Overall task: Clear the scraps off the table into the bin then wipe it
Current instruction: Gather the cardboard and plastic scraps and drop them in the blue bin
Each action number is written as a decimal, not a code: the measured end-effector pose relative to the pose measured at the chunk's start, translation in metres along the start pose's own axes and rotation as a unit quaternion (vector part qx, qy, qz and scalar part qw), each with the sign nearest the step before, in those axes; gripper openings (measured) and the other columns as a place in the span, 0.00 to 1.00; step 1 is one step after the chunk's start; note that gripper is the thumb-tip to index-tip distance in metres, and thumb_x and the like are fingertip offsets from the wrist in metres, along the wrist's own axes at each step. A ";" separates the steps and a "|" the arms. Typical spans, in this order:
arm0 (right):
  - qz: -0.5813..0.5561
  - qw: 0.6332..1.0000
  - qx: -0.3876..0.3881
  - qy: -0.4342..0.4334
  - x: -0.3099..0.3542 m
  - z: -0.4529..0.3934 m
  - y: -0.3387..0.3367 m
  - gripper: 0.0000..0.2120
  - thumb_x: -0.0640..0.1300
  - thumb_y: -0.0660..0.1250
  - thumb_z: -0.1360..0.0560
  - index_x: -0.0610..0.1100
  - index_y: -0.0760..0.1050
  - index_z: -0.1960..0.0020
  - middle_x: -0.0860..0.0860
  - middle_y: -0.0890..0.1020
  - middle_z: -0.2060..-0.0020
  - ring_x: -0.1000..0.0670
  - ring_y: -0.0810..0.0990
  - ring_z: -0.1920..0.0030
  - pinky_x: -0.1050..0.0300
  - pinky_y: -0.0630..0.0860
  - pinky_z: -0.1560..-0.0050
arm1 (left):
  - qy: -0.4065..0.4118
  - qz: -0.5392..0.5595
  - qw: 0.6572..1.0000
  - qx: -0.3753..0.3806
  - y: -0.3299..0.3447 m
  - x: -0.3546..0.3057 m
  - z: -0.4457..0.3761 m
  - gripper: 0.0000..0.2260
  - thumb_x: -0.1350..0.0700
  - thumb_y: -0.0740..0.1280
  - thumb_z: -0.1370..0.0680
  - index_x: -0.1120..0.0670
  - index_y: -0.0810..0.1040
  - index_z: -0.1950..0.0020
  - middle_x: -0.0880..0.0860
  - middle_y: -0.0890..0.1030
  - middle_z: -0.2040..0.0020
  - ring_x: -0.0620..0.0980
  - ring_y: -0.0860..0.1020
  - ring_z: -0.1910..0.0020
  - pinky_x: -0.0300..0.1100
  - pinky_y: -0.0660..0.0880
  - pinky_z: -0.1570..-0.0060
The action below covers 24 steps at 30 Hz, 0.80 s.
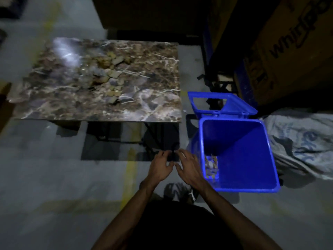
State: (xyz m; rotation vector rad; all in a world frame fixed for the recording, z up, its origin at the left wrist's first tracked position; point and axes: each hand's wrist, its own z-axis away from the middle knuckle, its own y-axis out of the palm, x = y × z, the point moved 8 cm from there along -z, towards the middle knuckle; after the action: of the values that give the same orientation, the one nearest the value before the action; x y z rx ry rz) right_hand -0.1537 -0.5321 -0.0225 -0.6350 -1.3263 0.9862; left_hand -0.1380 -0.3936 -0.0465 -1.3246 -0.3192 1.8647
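A low table (54, 98) with a brown marbled top stands ahead on the left. A pile of tan and grey scraps (110, 76) lies near its middle. A blue bin (252, 150) with its lid flipped back stands on the floor right of the table; a few scraps (211, 165) lie at its bottom left. My left hand (161, 166) and my right hand (189, 166) hover side by side over the floor, just left of the bin and in front of the table. Both have loosely spread fingers and hold nothing.
A large cardboard box (288, 51) with printed lettering stands at the back right. A crumpled white sack (302, 141) lies on the floor right of the bin. Yellow lines (129, 168) mark the grey floor. My shoe (180, 192) shows below my hands.
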 end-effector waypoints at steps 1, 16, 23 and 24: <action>0.003 1.000 0.003 -0.004 0.013 -0.007 0.006 0.27 0.50 0.63 0.24 0.44 0.74 0.27 0.45 0.77 0.30 0.43 0.75 0.30 0.43 0.72 0.34 | -0.007 0.014 1.000 -0.011 -0.016 0.013 0.003 0.28 0.45 0.61 0.24 0.54 0.73 0.25 0.58 0.76 0.32 0.60 0.75 0.34 0.51 0.75 0.36; -0.040 0.994 0.046 -0.088 0.164 -0.169 0.050 0.24 0.59 0.59 0.20 0.49 0.73 0.28 0.49 0.77 0.33 0.44 0.76 0.33 0.42 0.71 0.33 | -0.125 0.148 0.961 -0.197 -0.223 0.159 -0.034 0.21 0.55 0.70 0.20 0.56 0.74 0.27 0.57 0.78 0.32 0.57 0.76 0.33 0.45 0.72 0.37; -0.140 0.978 0.096 -0.119 0.200 -0.288 0.066 0.19 0.52 0.62 0.20 0.46 0.74 0.32 0.48 0.77 0.40 0.51 0.80 0.44 0.44 0.79 0.43 | -0.165 0.186 0.939 -0.237 -0.270 0.168 -0.104 0.18 0.62 0.70 0.21 0.56 0.76 0.31 0.57 0.80 0.38 0.53 0.79 0.40 0.44 0.75 0.43; -0.159 0.975 0.110 -0.110 0.204 -0.303 0.067 0.17 0.51 0.62 0.20 0.45 0.75 0.35 0.49 0.77 0.43 0.55 0.79 0.49 0.45 0.80 0.46 | -0.183 0.190 0.933 -0.244 -0.276 0.170 -0.113 0.18 0.61 0.70 0.22 0.56 0.77 0.32 0.57 0.81 0.41 0.53 0.81 0.44 0.44 0.76 0.44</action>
State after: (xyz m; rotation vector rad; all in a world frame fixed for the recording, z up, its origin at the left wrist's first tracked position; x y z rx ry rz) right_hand 0.1176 -0.2783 -0.0315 -0.1399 -1.4341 0.9396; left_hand 0.0688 -0.1191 -0.0396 -1.4221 -0.8108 2.4771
